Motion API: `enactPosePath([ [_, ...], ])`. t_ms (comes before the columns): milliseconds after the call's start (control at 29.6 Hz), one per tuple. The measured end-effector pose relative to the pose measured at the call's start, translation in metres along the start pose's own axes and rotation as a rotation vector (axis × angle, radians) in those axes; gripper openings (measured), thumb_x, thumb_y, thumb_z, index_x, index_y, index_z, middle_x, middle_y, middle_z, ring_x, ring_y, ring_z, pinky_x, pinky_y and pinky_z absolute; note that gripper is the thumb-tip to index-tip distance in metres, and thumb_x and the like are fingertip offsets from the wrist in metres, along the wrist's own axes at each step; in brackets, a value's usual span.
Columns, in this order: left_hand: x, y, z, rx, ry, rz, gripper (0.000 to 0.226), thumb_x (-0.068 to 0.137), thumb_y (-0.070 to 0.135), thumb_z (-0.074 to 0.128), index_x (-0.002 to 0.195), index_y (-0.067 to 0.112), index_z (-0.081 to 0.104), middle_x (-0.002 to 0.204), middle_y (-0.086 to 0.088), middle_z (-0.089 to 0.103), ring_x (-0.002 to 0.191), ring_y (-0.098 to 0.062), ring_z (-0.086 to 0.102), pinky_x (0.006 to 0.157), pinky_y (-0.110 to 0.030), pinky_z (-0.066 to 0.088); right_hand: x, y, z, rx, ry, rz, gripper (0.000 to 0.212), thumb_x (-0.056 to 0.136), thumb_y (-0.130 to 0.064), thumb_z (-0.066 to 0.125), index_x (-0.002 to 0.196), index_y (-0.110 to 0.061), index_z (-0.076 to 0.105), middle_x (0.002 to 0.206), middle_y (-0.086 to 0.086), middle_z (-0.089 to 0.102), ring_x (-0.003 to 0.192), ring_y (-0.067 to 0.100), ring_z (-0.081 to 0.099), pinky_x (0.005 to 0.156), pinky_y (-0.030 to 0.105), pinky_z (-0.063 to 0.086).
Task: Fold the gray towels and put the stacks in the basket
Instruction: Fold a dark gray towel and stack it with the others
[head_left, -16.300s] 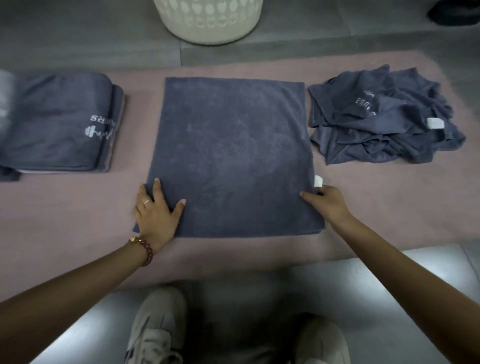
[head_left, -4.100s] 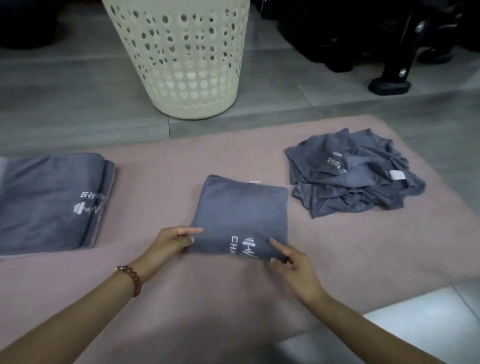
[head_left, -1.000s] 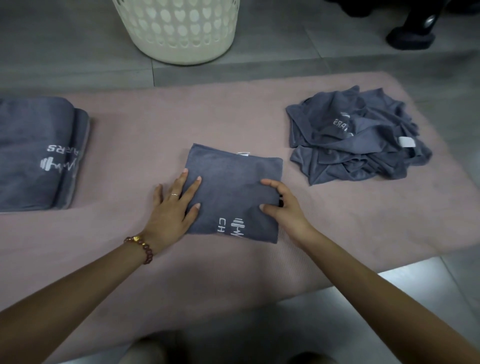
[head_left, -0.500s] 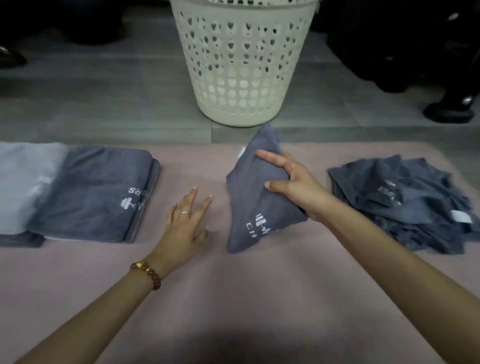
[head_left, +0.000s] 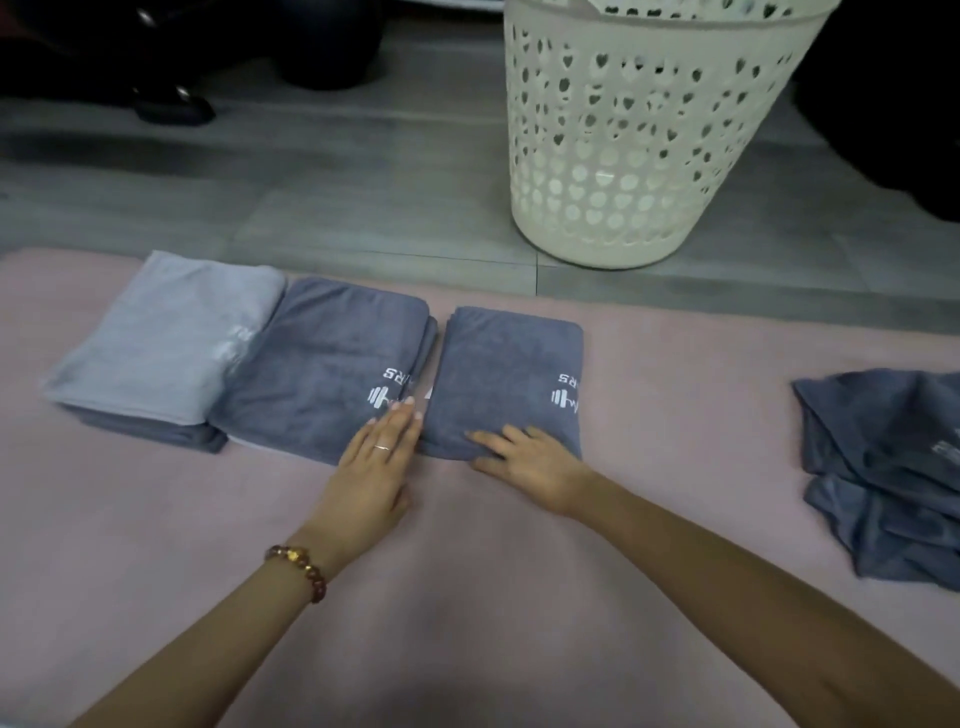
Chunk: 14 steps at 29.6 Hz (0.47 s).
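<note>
Head view, looking down at a pink mat (head_left: 467, 597) on a gray floor.

The left hand (head_left: 379, 467), with a ring and a beaded bracelet (head_left: 298, 566) at the wrist, lies flat with its fingers (head_left: 400, 418) straight and together. It grasps nothing. The fingertips rest on the near right corner of a stack of folded dark gray towels (head_left: 327, 364), which spreads away to the left of and beyond them.

The right hand (head_left: 530, 462) is also flat, with its fingers (head_left: 488, 441) loosely spread and released, pressing on the near edge of a single folded gray towel (head_left: 506, 374). That towel stretches away beyond the fingertips. It lies just beside the dark stack, with a narrow gap between the two hands.

Further left of the left fingers, a lighter gray folded towel (head_left: 166, 332) tops another stack that touches the dark one. Well to the right of the right hand lies a crumpled pile of unfolded gray towels (head_left: 883, 467), partly cut off by the frame edge. Beyond both hands, off the mat, stands a cream basket (head_left: 639, 156) with heart-shaped holes. Whether it holds anything cannot be told.

The step in hand looks like setting down and squaring a folded towel beside the stacks. Folding is not finished, and no stack appears to be in the basket. The next move probably calls for reaching right to the crumpled pile, drawing off one towel and spreading it flat on the bare mat near the hands.
</note>
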<state>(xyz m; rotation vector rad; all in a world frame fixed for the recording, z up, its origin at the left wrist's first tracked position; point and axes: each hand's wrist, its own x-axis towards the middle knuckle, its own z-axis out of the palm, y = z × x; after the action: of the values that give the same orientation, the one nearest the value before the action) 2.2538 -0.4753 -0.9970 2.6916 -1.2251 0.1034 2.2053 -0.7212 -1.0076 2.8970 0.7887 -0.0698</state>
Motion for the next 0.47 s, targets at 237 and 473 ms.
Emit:
enactPosePath([
  [237, 0.031, 0.008, 0.03, -0.03, -0.19, 0.08, 0.082, 0.058, 0.01, 0.082, 0.133, 0.008, 0.05, 0.141, -0.018, 0.045, 0.127, -0.038, 0.046, 0.094, -0.051, 0.046, -0.034, 0.008, 0.014, 0.207, 0.191, 0.343, 0.061, 0.066, -0.019, 0.076, 0.122, -0.024, 0.05, 0.127, 0.0, 0.058, 0.111, 0.02, 0.048, 0.092, 0.032, 0.034],
  [473, 0.057, 0.012, 0.037, -0.025, -0.268, 0.041, 0.065, 0.094, 0.002, 0.038, 0.15, 0.02, 0.012, 0.159, 0.0, 0.003, 0.147, -0.023, 0.001, 0.114, -0.028, 0.022, -0.042, 0.013, 0.032, 0.519, 0.183, 0.505, 0.048, 0.089, 0.0, 0.053, 0.134, -0.016, 0.052, 0.149, 0.006, 0.037, 0.14, 0.034, 0.028, 0.111, 0.029, 0.016],
])
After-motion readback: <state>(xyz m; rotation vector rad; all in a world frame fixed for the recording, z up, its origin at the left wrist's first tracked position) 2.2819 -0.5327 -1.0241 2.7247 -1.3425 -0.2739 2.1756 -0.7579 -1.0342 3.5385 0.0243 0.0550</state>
